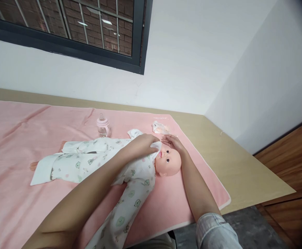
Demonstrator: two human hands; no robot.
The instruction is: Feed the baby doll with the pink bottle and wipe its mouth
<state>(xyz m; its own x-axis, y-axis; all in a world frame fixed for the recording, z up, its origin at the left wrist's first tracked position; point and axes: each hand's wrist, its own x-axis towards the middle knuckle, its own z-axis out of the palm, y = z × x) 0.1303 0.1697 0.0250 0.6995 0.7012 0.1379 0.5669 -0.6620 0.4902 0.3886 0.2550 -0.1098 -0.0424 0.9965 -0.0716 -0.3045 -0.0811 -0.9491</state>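
A baby doll lies on its back, dressed in a white printed outfit, its bald head toward the right. By its chin, my left hand pinches a small white cloth that touches the side of the mouth; whether the cloth is part of the collar I cannot tell. My right hand rests against the far side of the doll's head with its fingers stretched out. One printed sleeve reaches toward me, and my left forearm covers part of the doll's body.
A pink blanket covers most of the wooden table. Behind the doll stand a pink-capped baby bottle and a small clear plastic packet. A white wall with a barred window rises behind; wooden panels stand at right.
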